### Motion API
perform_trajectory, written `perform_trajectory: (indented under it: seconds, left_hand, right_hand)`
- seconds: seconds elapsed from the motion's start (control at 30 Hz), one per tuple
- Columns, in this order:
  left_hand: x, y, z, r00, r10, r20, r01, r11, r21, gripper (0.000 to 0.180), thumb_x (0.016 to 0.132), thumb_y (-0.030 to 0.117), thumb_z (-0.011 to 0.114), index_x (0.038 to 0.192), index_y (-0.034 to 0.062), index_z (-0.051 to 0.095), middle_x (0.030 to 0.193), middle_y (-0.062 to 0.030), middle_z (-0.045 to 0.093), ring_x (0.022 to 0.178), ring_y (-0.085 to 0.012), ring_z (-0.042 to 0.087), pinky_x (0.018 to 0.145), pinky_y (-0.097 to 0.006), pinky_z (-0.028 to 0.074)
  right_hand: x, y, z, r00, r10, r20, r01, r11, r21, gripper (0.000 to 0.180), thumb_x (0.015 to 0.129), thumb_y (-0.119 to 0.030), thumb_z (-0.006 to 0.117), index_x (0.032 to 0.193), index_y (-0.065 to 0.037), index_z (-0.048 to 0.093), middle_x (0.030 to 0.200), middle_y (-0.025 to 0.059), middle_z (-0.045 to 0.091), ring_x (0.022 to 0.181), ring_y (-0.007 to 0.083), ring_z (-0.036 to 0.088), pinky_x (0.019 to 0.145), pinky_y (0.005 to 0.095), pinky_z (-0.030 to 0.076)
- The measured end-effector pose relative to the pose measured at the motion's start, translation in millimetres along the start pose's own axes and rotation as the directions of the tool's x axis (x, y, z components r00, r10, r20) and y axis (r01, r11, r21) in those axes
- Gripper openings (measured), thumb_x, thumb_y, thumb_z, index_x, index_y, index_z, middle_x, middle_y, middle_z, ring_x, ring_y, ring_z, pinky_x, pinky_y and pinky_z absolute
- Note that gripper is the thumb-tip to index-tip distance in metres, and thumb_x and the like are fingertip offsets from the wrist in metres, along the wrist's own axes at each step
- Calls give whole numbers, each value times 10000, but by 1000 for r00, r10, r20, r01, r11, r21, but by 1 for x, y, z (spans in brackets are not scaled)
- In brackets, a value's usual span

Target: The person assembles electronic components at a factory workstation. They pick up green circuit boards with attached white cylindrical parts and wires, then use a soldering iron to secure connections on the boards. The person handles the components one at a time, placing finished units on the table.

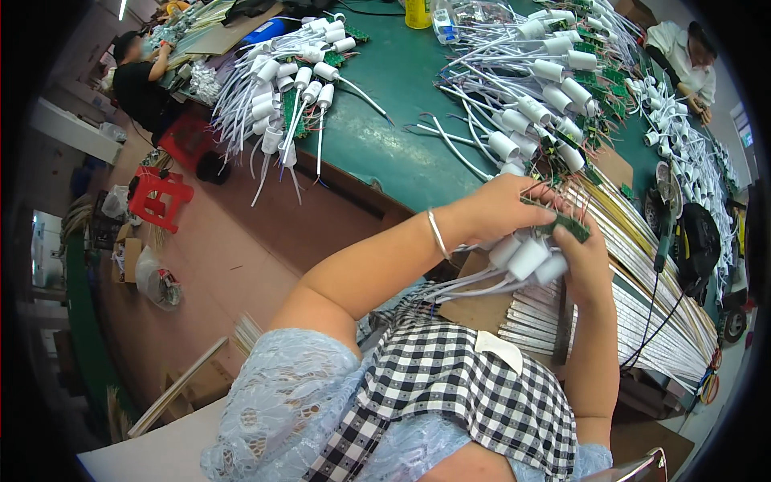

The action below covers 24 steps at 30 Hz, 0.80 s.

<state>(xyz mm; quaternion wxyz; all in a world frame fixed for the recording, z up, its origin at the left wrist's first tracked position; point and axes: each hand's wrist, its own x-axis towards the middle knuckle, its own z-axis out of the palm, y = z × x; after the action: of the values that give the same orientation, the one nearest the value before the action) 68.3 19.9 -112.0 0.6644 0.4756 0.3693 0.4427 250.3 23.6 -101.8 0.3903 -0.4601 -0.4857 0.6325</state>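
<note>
Green circuit board [567, 226] with white cylindrical caps [526, 257] and white wires, at 3 o'clock. Dark green table [401, 145] at 12 o'clock. Red stool [161, 197] at 9 o'clock. Black-and-white checked apron [466, 394] over pale blue lace blouse [281, 402] at 6 o'clock. Silver bangle [438, 234] near centre.

I am sitting at a long green desk [385, 136] that is stretching away to the far right. To my left the reddish-brown floor [233, 241] is showing, with two red plastic stools [165, 197] standing on it near the desk's edge. A clear plastic bag [157, 281] is lying further left beside a cardboard box [128, 257]. Pale boards [185, 386] are leaning at near left.
</note>
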Motion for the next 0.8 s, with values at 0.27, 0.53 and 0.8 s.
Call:
perform_trajectory:
  seconds: [0.27,0.53,0.8]
  left_hand:
    - [8,-5,5,990,-82,-118,98,986,138,181,852,90,613,1011,12,651,923,-49,658,796,-94,580,722,-249,477]
    - [5,-4,5,978,51,-203,5,964,265,201,851,157,619,998,26,657,868,-60,666,754,-92,589,687,-265,488]
    - [31,-22,-6,852,347,-392,46,696,717,261,777,296,663,864,52,689,822,-168,665,768,-349,635,702,-402,500]
  right_hand:
    - [11,19,10,992,-101,-72,80,967,-243,310,810,-153,707,1059,9,621,884,65,649,756,95,560,696,254,472]
    - [12,10,8,997,-19,-77,0,970,-241,315,806,-160,691,1067,0,616,903,48,630,789,98,553,721,255,458]
    - [40,6,25,954,-290,-78,97,542,-835,286,798,-250,656,892,14,601,763,244,610,721,336,602,685,386,465]
